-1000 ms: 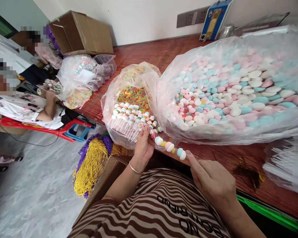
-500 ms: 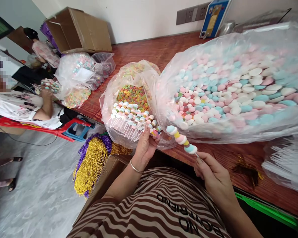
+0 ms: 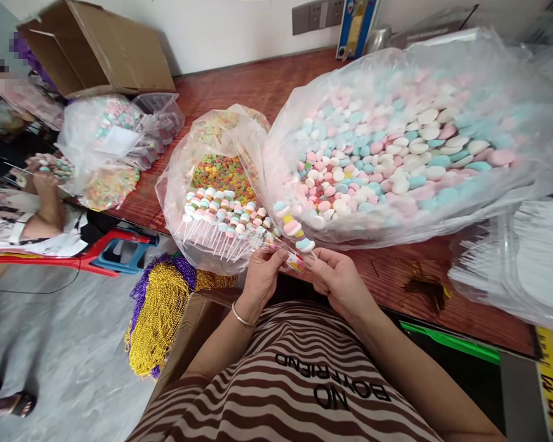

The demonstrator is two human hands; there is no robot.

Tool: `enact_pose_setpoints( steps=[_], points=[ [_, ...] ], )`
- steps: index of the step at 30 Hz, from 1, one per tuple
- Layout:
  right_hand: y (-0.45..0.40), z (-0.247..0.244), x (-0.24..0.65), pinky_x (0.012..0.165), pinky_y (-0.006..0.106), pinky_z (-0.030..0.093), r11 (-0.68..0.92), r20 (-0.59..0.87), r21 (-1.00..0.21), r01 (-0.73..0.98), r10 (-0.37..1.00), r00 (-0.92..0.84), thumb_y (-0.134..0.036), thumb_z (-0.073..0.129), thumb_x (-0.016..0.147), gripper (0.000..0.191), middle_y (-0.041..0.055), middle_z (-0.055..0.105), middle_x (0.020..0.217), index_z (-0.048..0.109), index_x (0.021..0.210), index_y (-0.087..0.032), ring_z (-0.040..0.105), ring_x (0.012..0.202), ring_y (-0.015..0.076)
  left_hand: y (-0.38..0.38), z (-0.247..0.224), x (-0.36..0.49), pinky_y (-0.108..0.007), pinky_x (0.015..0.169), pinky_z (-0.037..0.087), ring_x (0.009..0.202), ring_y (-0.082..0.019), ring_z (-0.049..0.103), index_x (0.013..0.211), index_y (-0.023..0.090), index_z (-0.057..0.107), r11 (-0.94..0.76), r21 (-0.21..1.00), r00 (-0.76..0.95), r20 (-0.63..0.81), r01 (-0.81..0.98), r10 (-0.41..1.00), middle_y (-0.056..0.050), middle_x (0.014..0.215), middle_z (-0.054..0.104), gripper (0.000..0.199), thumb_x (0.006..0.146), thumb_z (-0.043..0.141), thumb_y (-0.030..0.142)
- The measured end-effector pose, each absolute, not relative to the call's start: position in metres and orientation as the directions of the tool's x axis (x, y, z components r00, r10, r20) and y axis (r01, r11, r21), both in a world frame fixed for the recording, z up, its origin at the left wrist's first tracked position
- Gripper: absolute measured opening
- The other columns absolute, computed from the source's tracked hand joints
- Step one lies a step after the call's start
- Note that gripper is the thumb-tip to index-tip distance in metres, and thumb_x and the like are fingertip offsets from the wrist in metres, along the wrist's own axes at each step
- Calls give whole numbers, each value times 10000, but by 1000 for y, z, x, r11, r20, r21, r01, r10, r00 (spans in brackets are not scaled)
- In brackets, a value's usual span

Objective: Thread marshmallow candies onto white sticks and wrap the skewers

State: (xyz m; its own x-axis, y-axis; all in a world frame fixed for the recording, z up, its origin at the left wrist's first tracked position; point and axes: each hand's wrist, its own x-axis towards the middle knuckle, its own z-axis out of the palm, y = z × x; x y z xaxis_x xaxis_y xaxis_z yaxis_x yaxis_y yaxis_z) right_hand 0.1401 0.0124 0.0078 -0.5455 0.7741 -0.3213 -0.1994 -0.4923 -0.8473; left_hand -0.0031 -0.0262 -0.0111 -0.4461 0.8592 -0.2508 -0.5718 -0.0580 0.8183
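Observation:
My right hand (image 3: 338,279) pinches the stick of a candy skewer (image 3: 292,227) of pink, blue, white and yellow pieces. Close on its left, my left hand (image 3: 263,276) is closed on a small clear wrapper with a colourful print (image 3: 295,262). Finished-looking skewers (image 3: 221,215) lie in rows with their white sticks toward me, on an open plastic bag (image 3: 175,184) that also holds small coloured rings (image 3: 221,172). To the right, a large clear bag (image 3: 350,110) is full of pastel candies (image 3: 419,147).
Bundled white sticks (image 3: 525,252) and a brown-gold tie bunch (image 3: 426,288) lie at the right. Gold and purple beads (image 3: 159,313) hang at the lower left. A cardboard box (image 3: 110,49) stands at the back left. Another person's hand (image 3: 48,190) holds skewers at far left.
My right hand has brought the skewer leftward to my left hand, beside the printed wrapper. The whole view has shifted to the right.

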Motion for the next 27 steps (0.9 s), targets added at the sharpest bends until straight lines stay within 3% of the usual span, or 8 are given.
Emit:
enact_pose_setpoints(
  steps=[5,9,15,19,22,24,27],
  points=[
    [12,3,140,399,205,115,-453,-306,-875,-173,793,-527,-472,829,734,374,-63,513,582,611,767,-171,225,439,30,-30,-10,-2,-264,752,550,737,-146,686,818,172,783,-15,835,-380,-235,-551,895,-43,825,772,385,574,957,414],
    [12,6,139,391,201,113,-463,-304,-857,-226,808,-504,-483,861,701,420,-96,442,522,563,727,-188,210,419,28,-34,-9,-2,-275,791,553,770,-159,696,868,149,798,59,848,-307,-255,-527,917,-70,852,783,367,614,948,368],
    [15,9,135,358,198,122,-529,-318,-782,-330,793,-519,-562,869,671,500,-133,318,421,520,653,-203,168,364,24,-34,-12,-3,-263,656,536,652,-148,666,764,131,780,111,808,-261,-312,-579,913,-55,734,751,327,597,956,350],
    [15,6,134,347,192,138,-531,-321,-777,-338,796,-513,-564,877,667,504,-120,362,426,529,645,-200,183,362,24,-32,-12,-2,-235,605,503,622,-125,626,734,131,759,109,776,-240,-321,-621,916,-29,674,710,376,560,969,390],
    [15,7,135,390,198,298,-499,-300,-790,-357,822,-485,-527,898,661,456,-46,563,572,594,689,-189,379,442,58,-32,-10,-4,-254,629,515,706,-157,662,855,126,771,120,761,-194,-310,-638,931,-62,788,741,465,576,954,449],
    [15,8,136,470,221,403,-476,-275,-802,-361,831,-484,-511,905,663,425,-6,643,698,641,730,-185,502,555,97,-31,-8,-6,-244,634,510,712,-146,659,876,139,756,104,748,-207,-310,-656,928,-42,788,727,418,611,949,399],
    [15,7,138,420,224,318,-418,-242,-847,-329,854,-461,-607,821,738,453,-53,509,538,655,738,-185,379,453,78,-28,-7,-7,-235,649,509,716,-126,644,809,160,705,64,683,-244,-344,-727,907,-2,777,699,316,645,941,293]
  ],
)
